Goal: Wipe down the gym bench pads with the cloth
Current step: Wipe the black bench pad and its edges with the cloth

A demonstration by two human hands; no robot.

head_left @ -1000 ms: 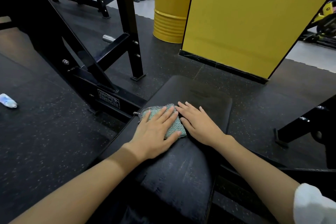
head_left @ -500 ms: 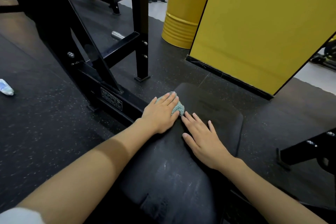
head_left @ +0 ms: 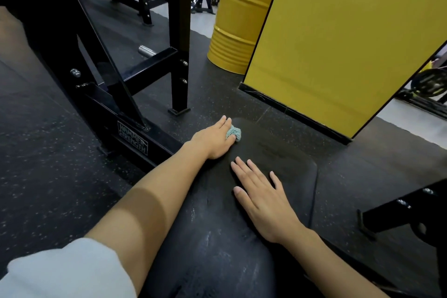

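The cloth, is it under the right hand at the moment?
No, the cloth is bunched under the left hand at the far end of the bench pad, while the right hand lies flat on bare pad.

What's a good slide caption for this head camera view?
Left hand presses a bunched cloth at the bench pad's far corner; right hand lies flat.

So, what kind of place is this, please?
Most likely a gym. The left hand presses a cloth on a black bench pad, beside a black steel frame labelled Hammer Strength, on speckled rubber flooring.
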